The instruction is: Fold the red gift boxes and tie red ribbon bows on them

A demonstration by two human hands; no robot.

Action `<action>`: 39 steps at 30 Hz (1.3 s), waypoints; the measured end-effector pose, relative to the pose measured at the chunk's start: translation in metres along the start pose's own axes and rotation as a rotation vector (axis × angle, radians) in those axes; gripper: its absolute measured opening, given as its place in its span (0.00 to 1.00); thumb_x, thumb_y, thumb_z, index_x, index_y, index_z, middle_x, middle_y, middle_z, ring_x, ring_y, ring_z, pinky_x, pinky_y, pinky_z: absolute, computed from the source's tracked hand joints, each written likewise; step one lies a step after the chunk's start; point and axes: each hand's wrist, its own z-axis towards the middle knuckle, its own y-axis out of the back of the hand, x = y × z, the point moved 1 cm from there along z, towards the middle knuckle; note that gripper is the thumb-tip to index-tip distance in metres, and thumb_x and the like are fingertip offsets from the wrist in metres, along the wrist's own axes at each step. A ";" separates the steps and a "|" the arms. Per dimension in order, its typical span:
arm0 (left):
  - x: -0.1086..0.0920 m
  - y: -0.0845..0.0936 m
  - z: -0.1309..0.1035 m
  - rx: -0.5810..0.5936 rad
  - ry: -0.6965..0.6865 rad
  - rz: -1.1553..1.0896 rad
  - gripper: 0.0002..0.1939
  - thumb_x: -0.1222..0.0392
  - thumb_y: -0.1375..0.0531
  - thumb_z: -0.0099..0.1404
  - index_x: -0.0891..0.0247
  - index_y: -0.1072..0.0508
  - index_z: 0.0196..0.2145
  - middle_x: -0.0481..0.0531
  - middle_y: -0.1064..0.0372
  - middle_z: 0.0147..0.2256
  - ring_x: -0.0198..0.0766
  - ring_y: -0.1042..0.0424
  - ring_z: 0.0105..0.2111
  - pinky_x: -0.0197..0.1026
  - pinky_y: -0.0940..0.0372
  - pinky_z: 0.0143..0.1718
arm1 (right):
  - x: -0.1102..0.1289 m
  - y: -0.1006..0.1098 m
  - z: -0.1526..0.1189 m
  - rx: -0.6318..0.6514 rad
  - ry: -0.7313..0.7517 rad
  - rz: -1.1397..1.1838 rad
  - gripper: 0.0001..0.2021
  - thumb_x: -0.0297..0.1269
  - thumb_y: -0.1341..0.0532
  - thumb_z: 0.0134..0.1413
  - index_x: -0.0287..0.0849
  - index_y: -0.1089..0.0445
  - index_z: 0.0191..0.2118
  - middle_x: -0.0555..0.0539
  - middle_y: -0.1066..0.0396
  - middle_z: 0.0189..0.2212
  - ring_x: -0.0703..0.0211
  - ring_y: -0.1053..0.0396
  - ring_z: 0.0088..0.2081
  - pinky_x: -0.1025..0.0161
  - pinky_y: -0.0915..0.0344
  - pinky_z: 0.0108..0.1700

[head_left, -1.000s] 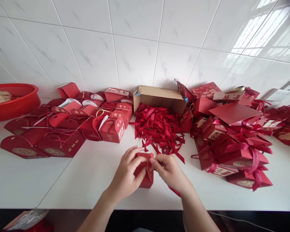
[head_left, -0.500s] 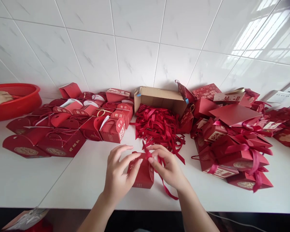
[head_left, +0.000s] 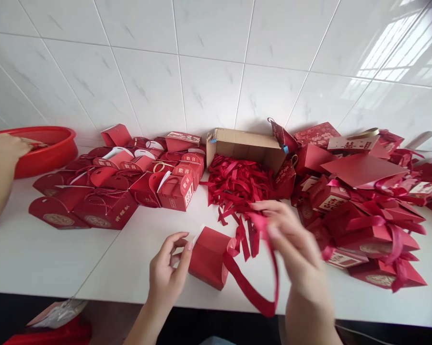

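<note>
A small red gift box [head_left: 211,258] lies on the white table right in front of me. My left hand [head_left: 170,263] pinches the box's left edge, where a pale inner flap shows. Raised to the right of the box, my right hand [head_left: 291,239] is blurred by motion. Between its thumb and fingers it grips a red ribbon [head_left: 262,304], which droops in a loop back to the box's right end. Just behind, a pile of loose red ribbons [head_left: 237,182] spills out of a cardboard box [head_left: 244,137].
Several red gift boxes [head_left: 104,211] stand in rows at the left. More boxes tied with ribbon [head_left: 374,230] are stacked at the right. At the far left another person's hand [head_left: 7,146] reaches into a red plastic basin [head_left: 53,153]. A tiled wall [head_left: 216,91] rises behind.
My right hand has moved right and up from the box top, pulling the ribbon out into a loop. My left hand has closed on the box's left edge. The other person's arm reaches further in.
</note>
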 end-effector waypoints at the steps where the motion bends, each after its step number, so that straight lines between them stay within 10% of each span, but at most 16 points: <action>1: 0.001 0.000 0.001 -0.006 0.033 -0.015 0.12 0.52 0.40 0.65 0.61 0.29 0.42 0.52 0.27 0.33 0.37 0.26 0.32 0.34 0.29 0.30 | 0.004 -0.018 0.008 0.085 -0.017 0.015 0.16 0.42 0.49 0.66 0.44 0.33 0.28 0.40 0.34 0.52 0.44 0.39 0.59 0.46 0.40 0.58; 8: 0.000 -0.001 0.001 -0.005 0.113 -0.081 0.14 0.48 0.41 0.65 0.61 0.29 0.41 0.53 0.27 0.34 0.38 0.27 0.31 0.36 0.31 0.31 | -0.009 -0.083 0.017 0.401 -0.147 -0.126 0.12 0.34 0.47 0.63 0.42 0.32 0.29 0.41 0.37 0.57 0.44 0.48 0.64 0.38 0.50 0.61; 31: -0.022 -0.008 -0.006 -0.013 0.182 -0.182 0.13 0.49 0.40 0.63 0.60 0.31 0.39 0.50 0.31 0.31 0.35 0.32 0.26 0.35 0.35 0.26 | -0.007 -0.089 0.018 0.437 -0.163 -0.033 0.15 0.32 0.47 0.63 0.43 0.36 0.24 0.43 0.31 0.50 0.47 0.45 0.64 0.40 0.52 0.62; 39: -0.014 -0.006 0.011 0.284 0.179 -0.182 0.17 0.46 0.45 0.67 0.60 0.38 0.26 0.44 0.42 0.25 0.32 0.38 0.24 0.34 0.34 0.26 | -0.008 -0.088 0.019 0.455 -0.084 -0.072 0.13 0.32 0.46 0.64 0.43 0.34 0.27 0.43 0.33 0.54 0.49 0.46 0.64 0.41 0.51 0.61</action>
